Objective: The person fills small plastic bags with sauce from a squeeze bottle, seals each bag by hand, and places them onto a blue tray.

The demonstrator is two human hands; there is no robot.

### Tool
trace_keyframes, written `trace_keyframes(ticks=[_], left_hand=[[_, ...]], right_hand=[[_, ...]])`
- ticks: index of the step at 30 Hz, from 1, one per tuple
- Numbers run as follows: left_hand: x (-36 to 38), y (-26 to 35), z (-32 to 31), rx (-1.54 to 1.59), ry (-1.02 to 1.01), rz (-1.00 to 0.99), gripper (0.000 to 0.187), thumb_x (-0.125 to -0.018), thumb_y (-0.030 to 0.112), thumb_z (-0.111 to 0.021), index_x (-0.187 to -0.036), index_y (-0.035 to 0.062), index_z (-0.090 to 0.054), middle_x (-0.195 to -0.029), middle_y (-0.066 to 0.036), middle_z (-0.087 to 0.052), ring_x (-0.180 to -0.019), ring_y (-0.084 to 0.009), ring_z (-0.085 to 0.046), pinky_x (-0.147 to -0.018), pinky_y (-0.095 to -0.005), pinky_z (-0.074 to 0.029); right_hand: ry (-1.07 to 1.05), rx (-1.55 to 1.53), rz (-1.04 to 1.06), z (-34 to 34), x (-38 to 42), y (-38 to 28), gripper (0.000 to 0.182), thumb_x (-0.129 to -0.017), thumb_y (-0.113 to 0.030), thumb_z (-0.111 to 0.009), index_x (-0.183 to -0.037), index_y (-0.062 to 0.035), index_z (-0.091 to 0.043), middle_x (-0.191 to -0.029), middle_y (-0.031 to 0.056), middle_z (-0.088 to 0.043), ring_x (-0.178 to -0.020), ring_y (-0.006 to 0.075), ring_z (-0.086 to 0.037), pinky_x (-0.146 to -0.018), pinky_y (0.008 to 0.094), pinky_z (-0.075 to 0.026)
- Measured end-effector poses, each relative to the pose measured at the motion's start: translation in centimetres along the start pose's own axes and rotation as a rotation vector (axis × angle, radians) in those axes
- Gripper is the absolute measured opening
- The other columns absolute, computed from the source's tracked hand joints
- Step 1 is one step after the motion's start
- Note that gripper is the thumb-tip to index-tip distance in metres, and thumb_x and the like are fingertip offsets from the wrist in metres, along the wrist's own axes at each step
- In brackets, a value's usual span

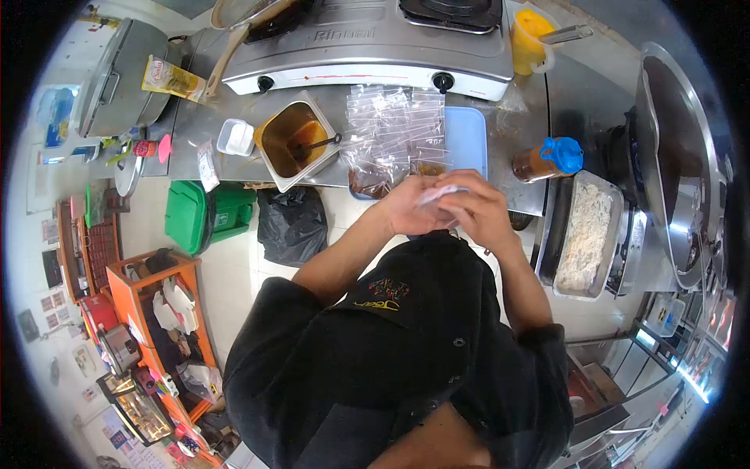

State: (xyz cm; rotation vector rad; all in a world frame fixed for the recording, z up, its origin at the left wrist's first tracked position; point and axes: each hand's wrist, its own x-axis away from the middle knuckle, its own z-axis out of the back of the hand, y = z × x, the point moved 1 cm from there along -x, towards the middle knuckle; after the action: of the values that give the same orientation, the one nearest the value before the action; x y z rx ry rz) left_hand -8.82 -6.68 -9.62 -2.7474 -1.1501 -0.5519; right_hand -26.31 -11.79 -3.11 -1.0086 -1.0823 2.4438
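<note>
Close together in front of my chest, at the counter's front edge, are my left hand (414, 205) and my right hand (476, 209). A small clear plastic bag (441, 193) is between their closed fingers, and both hands grip it. Just beyond them lies a spread of small clear bags (387, 129), partly over a blue tray (466, 133). Reddish-brown contents show in the bags nearest my left hand. Left of the bags stands a square metal container (269, 148) with brown sauce and a dark-handled utensil.
A gas stove (367, 59) spans the counter's back. To the right are a blue-lidded bottle (547, 159), a tray of floury mix (586, 234) and a yellow jug (531, 47). Left are a white tub (236, 137), a green bin (187, 215) and a black bag (293, 223).
</note>
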Motion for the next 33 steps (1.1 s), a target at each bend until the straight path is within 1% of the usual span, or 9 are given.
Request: trace_keyframes(ticks=[2,5,9,14,17,19,21,28,33], left_hand=[[1.3,0.5,-2.9,-0.014,-0.002,-0.112,0.061,-0.099,0.055,-0.049,-0.136,0.0057,-0.051,-0.127,-0.012,-0.062,-0.118,-0.0256,-0.058,-0.103,-0.0449,-0.045],[1.1,0.6,-2.3,-0.384,-0.097,-0.392,0.069,-0.097,0.056,-0.054,-0.141,0.0041,-0.046,-0.133,-0.011,-0.058,-0.123,-0.0237,-0.056,-0.105,-0.0446,-0.044],[0.7,0.5,-3.4,-0.497,-0.18,-0.288,0.077,-0.099,0.053,-0.048,-0.152,-0.0001,-0.029,-0.147,-0.017,-0.044,-0.135,-0.0283,-0.047,-0.11,-0.046,-0.042],[-0.3,-0.5,-3.0,-0.193,-0.171,-0.383,0.047,-0.104,0.041,-0.046,-0.135,0.0048,-0.05,-0.141,-0.016,-0.049,-0.127,-0.0292,-0.054,-0.107,-0.0436,-0.046],[-1.4,-0.2,-0.4,0.125,-0.097,-0.487,0.027,-0.104,0.035,-0.049,-0.112,0.0116,-0.06,-0.112,-0.008,-0.063,-0.103,-0.0241,-0.063,-0.095,-0.0432,-0.051],[-1.7,0.4,0.0,0.178,-0.164,-0.642,0.022,-0.104,0.034,-0.051,-0.103,0.0136,-0.059,-0.089,-0.002,-0.058,-0.084,-0.0184,-0.058,-0.08,-0.0368,-0.05],[-0.8,-0.1,-0.2,0.126,-0.056,-0.628,0.019,-0.101,0.031,-0.058,-0.101,0.0122,-0.059,-0.076,0.002,-0.05,-0.067,-0.0129,-0.048,-0.062,-0.031,-0.043],[0.8,-2.3,-4.3,-0.817,0.38,-0.73,0.026,-0.093,0.017,-0.072,-0.114,0.0039,-0.066,-0.092,0.001,-0.065,-0.063,-0.005,-0.051,-0.056,-0.0232,-0.043],[0.8,-2.8,-3.8,-1.119,0.517,-0.874,0.017,-0.089,0.019,-0.076,-0.09,0.0022,-0.073,-0.074,0.002,-0.066,-0.066,-0.0042,-0.055,-0.056,-0.0236,-0.044]], right_hand=[[0.138,-0.106,-0.45,0.5,-0.1,-0.7,0.014,-0.084,-0.006,-0.074,-0.098,-0.0042,-0.075,-0.098,0.0102,-0.071,-0.091,0.0217,-0.068,-0.081,0.0293,-0.051],[0.239,-0.628,-0.653,-0.3,0.3,1.0,0.013,-0.09,-0.01,-0.073,-0.098,0.0005,-0.074,-0.091,0.0076,-0.071,-0.082,0.0125,-0.065,-0.074,0.0255,-0.05],[0.101,-0.56,-0.748,-1.2,0.4,1.2,0.015,-0.089,-0.012,-0.074,-0.096,0.0015,-0.074,-0.089,0.0057,-0.071,-0.081,0.0109,-0.063,-0.072,0.0264,-0.05],[0.141,-0.253,-0.593,-1.4,-0.9,-0.9,0.015,-0.089,-0.01,-0.073,-0.1,-0.0011,-0.071,-0.092,0.0087,-0.07,-0.085,0.0137,-0.064,-0.072,0.0279,-0.05],[0.302,0.081,-0.227,-2.1,-0.3,0.6,0.01,-0.095,-0.012,-0.067,-0.096,-0.0023,-0.065,-0.107,0.0056,-0.064,-0.095,0.0134,-0.06,-0.076,0.027,-0.049],[0.778,-0.492,-0.688,-2.4,0.3,1.4,0.011,-0.099,-0.016,-0.063,-0.095,-0.0057,-0.061,-0.098,0.0027,-0.064,-0.089,0.0122,-0.059,-0.074,0.0264,-0.046],[0.895,-0.754,-0.641,-2.1,-0.4,1.9,0.012,-0.101,-0.02,-0.061,-0.099,-0.0077,-0.059,-0.089,0.0002,-0.062,-0.078,0.01,-0.057,-0.072,0.0256,-0.046],[1.043,-1.087,-0.707,-3.1,0.1,2.8,0.015,-0.098,-0.022,-0.066,-0.1,-0.0075,-0.061,-0.089,-0.0008,-0.062,-0.077,0.008,-0.055,-0.072,0.0243,-0.047],[0.846,-1.073,-0.736,-3.1,1.3,4.2,0.02,-0.097,-0.024,-0.068,-0.104,-0.0064,-0.06,-0.095,0.0013,-0.061,-0.081,0.0097,-0.056,-0.076,0.0265,-0.047]])
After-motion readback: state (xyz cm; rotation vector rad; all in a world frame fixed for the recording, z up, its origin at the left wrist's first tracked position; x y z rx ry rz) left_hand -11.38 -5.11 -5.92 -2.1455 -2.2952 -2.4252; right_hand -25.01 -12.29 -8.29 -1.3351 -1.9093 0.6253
